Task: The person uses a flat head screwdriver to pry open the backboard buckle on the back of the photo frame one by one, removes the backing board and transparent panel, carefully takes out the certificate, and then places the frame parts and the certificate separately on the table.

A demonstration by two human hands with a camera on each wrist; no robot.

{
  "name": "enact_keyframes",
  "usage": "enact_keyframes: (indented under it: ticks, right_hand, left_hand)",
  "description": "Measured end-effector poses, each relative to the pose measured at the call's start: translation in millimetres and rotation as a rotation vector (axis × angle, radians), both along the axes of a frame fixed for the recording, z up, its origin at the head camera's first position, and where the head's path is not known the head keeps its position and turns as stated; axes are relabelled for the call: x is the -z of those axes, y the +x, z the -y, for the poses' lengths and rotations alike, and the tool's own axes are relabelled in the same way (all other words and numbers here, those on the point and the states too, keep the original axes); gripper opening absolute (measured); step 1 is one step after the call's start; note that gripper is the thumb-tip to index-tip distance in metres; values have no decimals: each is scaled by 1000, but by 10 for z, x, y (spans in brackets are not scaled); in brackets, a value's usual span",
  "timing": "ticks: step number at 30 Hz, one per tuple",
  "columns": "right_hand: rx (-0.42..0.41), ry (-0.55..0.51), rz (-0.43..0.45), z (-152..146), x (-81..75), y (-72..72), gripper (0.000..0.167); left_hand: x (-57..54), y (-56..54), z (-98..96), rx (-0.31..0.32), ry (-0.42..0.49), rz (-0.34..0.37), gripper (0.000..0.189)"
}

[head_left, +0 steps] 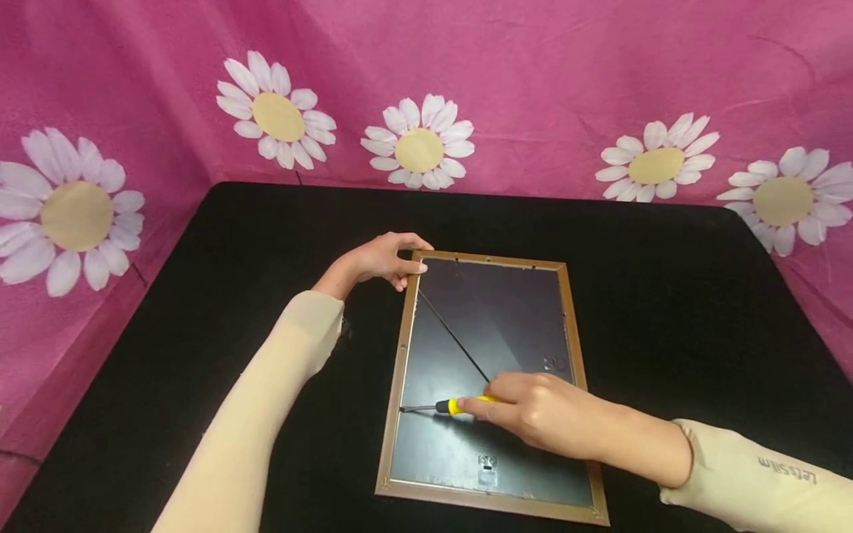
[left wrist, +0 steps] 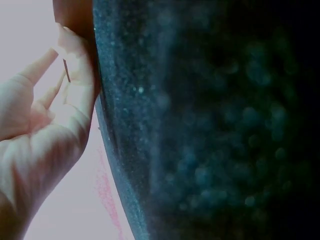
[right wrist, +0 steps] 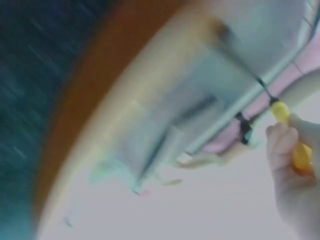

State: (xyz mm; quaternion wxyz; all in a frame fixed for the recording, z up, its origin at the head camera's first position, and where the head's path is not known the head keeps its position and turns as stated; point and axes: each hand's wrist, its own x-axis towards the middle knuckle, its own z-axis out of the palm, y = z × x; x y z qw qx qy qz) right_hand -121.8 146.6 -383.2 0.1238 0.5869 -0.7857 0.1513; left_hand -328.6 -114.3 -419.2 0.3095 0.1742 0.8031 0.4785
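My left fingers [head_left: 409, 267] pinch the frame [head_left: 493, 503], my right fingers [head_left: 503, 386] the screwdriver [head_left: 456, 406]; pink cloth [head_left: 533, 74] backs the black tabletop [head_left: 680, 311].

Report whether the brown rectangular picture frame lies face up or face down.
Face down: the brown rectangular picture frame shows its dark backing board, with a silvery metal hanger near the bottom edge.

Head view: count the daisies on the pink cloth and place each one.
5: one daisy at the far left, a second upper left, a third near the middle, a fourth right of it, a fifth at the far right. The table may hide more.
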Motion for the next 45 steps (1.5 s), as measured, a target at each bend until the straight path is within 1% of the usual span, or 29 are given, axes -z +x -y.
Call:
enact_keyframes:
  ticks: [2, 5, 8, 11, 13, 15, 17, 19, 20, 22, 25, 27, 30, 32, 36, 39, 45]
  right_hand:
    - [-4, 30, -18, 84, -110, 8, 50]
    - [-24, 72, -90, 231, -258, 28, 43]
    - [-49, 125, -166, 379, -379, 17, 36]
    - [-85, 175, -216, 484, -447, -32, 30]
    - [-114, 171, -224, 491, -447, -68, 30]
    - [-125, 109, -185, 428, -389, -86, 33]
    - [-129, 15, -131, 312, -249, -93, 31]
    - [-121, -76, -88, 181, -74, -59, 27]
    - [-116, -110, -84, 119, 16, -30, 24]
    - [-109, -154, -117, 21, 184, 23, 24]
    - [-116, -164, -137, -58, 309, 82, 26]
    - [-118, -163, -135, -89, 349, 96, 27]
    - [-97, -146, -129, -109, 372, 110, 29]
    - [-100, -144, -152, -95, 380, 107, 29]
    - [-121, -184, -212, -85, 395, 82, 27]
    - [-125, -196, -199, -107, 400, 71, 27]
    - [-138, -141, -141, -119, 400, 64, 30]
  left_hand:
    - [-9, -4, -12, 5, 2, -3, 45]
    - [-15, -6, -12, 7, -1, -7, 44]
    - [-28, 3, 2, -7, -7, -12, 43]
    - [-33, 11, 13, -20, -5, -13, 42]
    - [-32, 18, 11, -19, -3, -10, 41]
    - [-28, 17, -1, -15, 2, -4, 41]
    - [-12, 13, -1, -14, 5, 0, 42]
    - [-11, 8, 0, -16, 7, 5, 42]
    - [-12, 7, 2, -19, 7, 7, 42]
    - [-11, 6, 9, -23, 6, 12, 42]
    - [2, 2, 22, -28, 14, 18, 42]
    - [12, -1, 20, -31, 13, 22, 42]
    - [10, -7, 5, -29, 2, 15, 43]
    - [15, -3, 13, -24, -2, 12, 44]
    - [23, -2, 11, -13, 1, 1, 43]
    - [19, -6, 11, -19, 2, 5, 43]
    - [14, -6, 29, -27, -3, 15, 44]
